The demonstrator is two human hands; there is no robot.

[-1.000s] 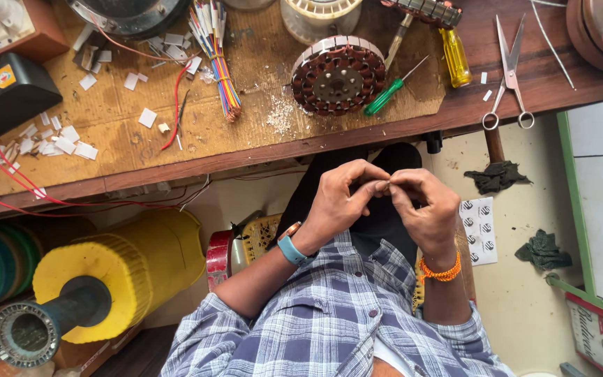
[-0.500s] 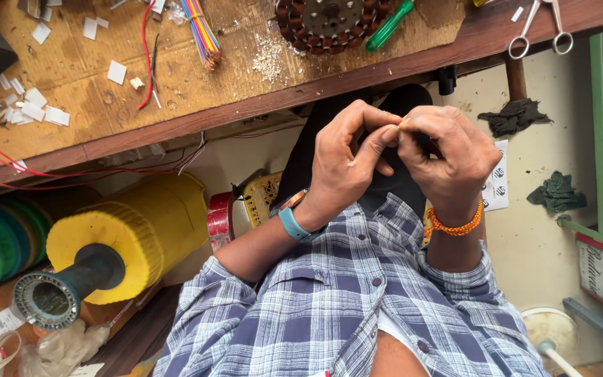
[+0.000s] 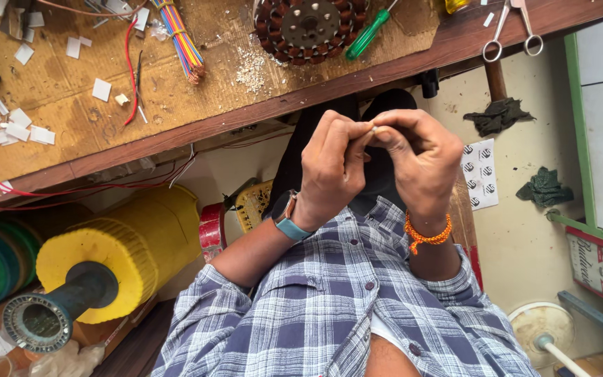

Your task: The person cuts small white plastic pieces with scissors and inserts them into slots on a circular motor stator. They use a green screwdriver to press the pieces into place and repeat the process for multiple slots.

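Observation:
Both hands are raised together in front of my lap, below the bench edge. My left hand (image 3: 329,174), with a blue-strapped watch on the wrist, and my right hand (image 3: 423,157), with an orange thread bracelet, meet at their fingertips. Thumbs and forefingers of both hands pinch a small pale piece (image 3: 373,130), which is too small and too covered for me to tell what it is. I wear a blue and white checked shirt (image 3: 357,307).
On the wooden bench (image 3: 197,105) lie a copper-wound motor stator (image 3: 308,28), a green screwdriver (image 3: 368,33), scissors (image 3: 514,31), a bundle of coloured wires (image 3: 183,45), a red wire and white paper slips. A yellow spool (image 3: 120,251) stands on the left. Dark rags (image 3: 500,115) lie on the floor.
My hands have stayed pinched together and now sit larger and higher in view. The bench has slid towards the top of the picture as my head tilted down.

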